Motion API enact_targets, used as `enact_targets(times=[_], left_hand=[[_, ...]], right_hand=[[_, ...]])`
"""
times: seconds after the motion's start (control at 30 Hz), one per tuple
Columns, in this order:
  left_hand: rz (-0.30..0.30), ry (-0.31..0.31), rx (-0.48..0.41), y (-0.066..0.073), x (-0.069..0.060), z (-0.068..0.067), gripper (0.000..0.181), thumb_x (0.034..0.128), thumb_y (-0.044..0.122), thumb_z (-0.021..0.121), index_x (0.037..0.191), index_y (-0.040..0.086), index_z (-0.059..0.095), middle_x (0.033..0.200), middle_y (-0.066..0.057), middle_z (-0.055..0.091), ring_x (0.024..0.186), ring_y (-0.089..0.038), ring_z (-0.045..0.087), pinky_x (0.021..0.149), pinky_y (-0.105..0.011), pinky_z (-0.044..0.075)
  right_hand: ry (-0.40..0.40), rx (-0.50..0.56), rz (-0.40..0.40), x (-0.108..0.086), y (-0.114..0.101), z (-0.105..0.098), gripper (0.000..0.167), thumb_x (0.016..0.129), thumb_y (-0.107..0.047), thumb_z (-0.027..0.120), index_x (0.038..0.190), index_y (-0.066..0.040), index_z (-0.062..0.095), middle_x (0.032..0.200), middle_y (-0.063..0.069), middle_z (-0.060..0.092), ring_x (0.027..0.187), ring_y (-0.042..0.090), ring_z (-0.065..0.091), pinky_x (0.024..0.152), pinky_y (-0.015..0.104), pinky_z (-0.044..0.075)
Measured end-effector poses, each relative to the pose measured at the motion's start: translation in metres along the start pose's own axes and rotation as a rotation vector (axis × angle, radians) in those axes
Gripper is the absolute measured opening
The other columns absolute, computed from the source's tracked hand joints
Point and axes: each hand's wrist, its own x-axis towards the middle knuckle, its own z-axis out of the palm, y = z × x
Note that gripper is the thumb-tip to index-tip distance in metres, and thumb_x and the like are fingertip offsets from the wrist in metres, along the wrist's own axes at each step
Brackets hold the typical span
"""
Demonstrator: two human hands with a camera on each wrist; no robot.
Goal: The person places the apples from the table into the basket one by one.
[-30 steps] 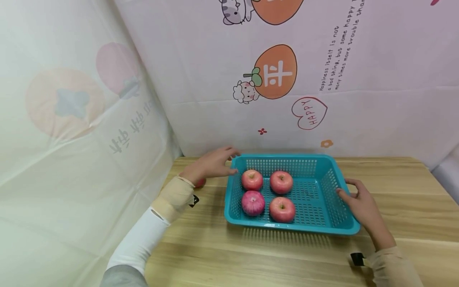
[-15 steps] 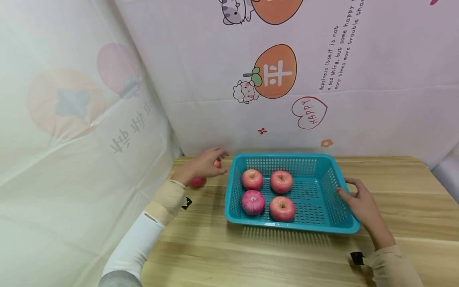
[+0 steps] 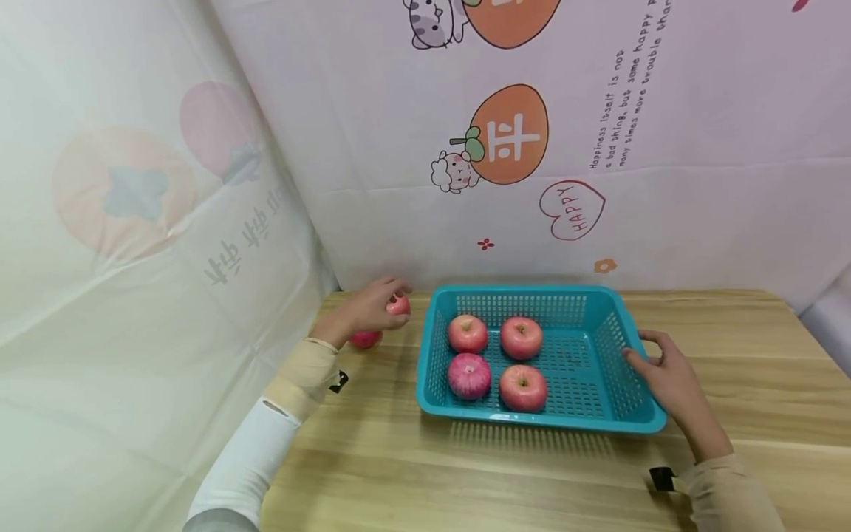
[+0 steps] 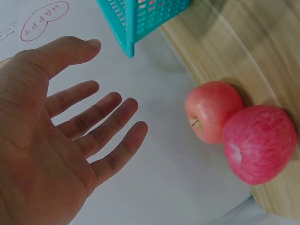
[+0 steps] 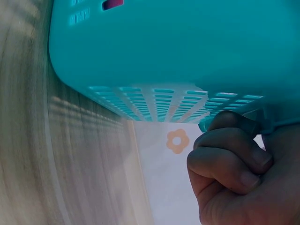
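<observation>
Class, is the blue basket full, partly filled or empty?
Partly filled: the basket holds apples towards its left; its right end is bare.

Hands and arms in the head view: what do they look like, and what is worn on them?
The left hand and right hand are both ungloved. The left arm has a beige wrap around the wrist, then a white sleeve and grey cloth. The right wrist has a beige covering. A small black piece sticks out at each wrist.

The back cloth [image 3: 718,229] bears "HAPPY" in a heart [image 3: 572,210] and "Happiness itself is not a bad thing"
</observation>
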Motion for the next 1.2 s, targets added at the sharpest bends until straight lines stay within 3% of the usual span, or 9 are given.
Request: enact_targets(times=[0.33, 0.53, 0.83, 1.2], left_hand=[[-0.052, 0.017, -0.028, -0.012, -0.001, 0.002, 0.052, 0.0931, 0.027, 0.074, 0.139, 0.005, 0.062, 0.138, -0.020, 0.064, 0.128, -0.036, 0.061, 0.107, -0.051, 0.054], [-0.092, 0.019, -0.057, -0.021, -0.004, 0.004, 0.051, 0.0933, 0.025, 0.074, 0.140, 0.008, 0.062, 0.142, -0.021, 0.062, 0.130, -0.035, 0.060, 0.109, -0.054, 0.052], [-0.145, 0.010, -0.028, -0.031, -0.009, 0.007, 0.055, 0.0955, 0.028, 0.077, 0.143, 0.006, 0.060, 0.146, -0.020, 0.059, 0.135, -0.037, 0.057, 0.112, -0.055, 0.051], [-0.167, 0.007, 0.025, -0.041, -0.017, 0.011, 0.060, 0.0947, 0.027, 0.077, 0.145, 0.001, 0.058, 0.148, -0.020, 0.057, 0.138, -0.039, 0.055, 0.117, -0.056, 0.046]], right_hand=[[-0.003, -0.003, 0.008, 0.002, 0.000, 0.000, 0.076, 0.112, -0.040, 0.050, 0.161, 0.010, 0.022, 0.131, 0.048, 0.060, 0.092, 0.032, 0.077, 0.063, 0.037, 0.063], [-0.011, 0.001, 0.017, 0.001, -0.001, -0.001, 0.076, 0.113, -0.039, 0.049, 0.162, 0.011, 0.020, 0.133, 0.049, 0.058, 0.095, 0.036, 0.077, 0.064, 0.038, 0.063], [-0.011, -0.004, 0.023, 0.001, 0.000, -0.001, 0.076, 0.113, -0.039, 0.049, 0.162, 0.010, 0.020, 0.134, 0.049, 0.057, 0.097, 0.038, 0.077, 0.064, 0.037, 0.063], [-0.008, 0.000, 0.019, 0.001, 0.000, -0.001, 0.076, 0.112, -0.041, 0.049, 0.162, 0.010, 0.021, 0.133, 0.049, 0.058, 0.094, 0.034, 0.077, 0.064, 0.037, 0.063]])
